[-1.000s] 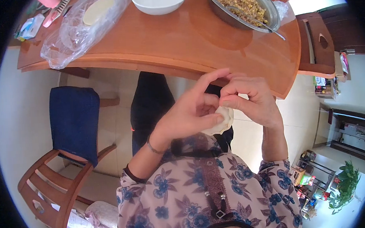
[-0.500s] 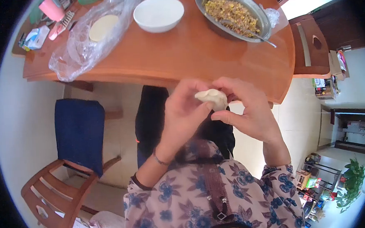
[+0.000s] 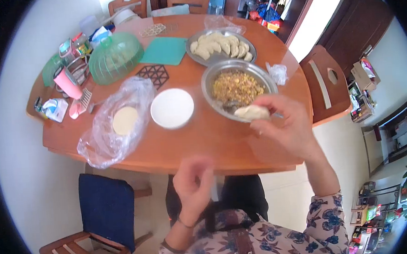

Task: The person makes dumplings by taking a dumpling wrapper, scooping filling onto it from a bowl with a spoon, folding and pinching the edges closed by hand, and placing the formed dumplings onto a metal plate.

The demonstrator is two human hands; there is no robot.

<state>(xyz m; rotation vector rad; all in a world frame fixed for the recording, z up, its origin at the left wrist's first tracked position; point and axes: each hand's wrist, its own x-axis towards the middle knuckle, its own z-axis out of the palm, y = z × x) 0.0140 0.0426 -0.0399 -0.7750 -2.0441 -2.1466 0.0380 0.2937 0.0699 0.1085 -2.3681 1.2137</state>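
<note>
Between the thumb and fingers of my right hand [image 3: 288, 125] is a pale folded dumpling [image 3: 253, 112], held over the near rim of a metal bowl of chopped filling [image 3: 238, 88]. A utensil lies partly hidden in that bowl. My left hand [image 3: 193, 185], blurred, is at the table's near edge with its fingers loosely curled, a gap by the thumb and nothing visible in it. Behind the bowl, a metal tray [image 3: 216, 58] bears several dumplings [image 3: 220, 44]. A round dough wrapper [image 3: 125, 121] lies on a clear plastic bag [image 3: 104, 139], left of a white bowl [image 3: 172, 108].
The wooden table [image 3: 168, 149] also carries a green board [image 3: 163, 51], a green mesh cover [image 3: 116, 58], a dark lattice trivet [image 3: 153, 76], a pink cup [image 3: 67, 82] and a crumpled plastic bag [image 3: 277, 73]. Chairs stand at left [image 3: 107, 210] and right [image 3: 323, 84].
My right hand has carried the dumpling forward from above my lap to the filling bowl. My left hand has let go and moved down. The view has tilted up, showing the dumpling tray.
</note>
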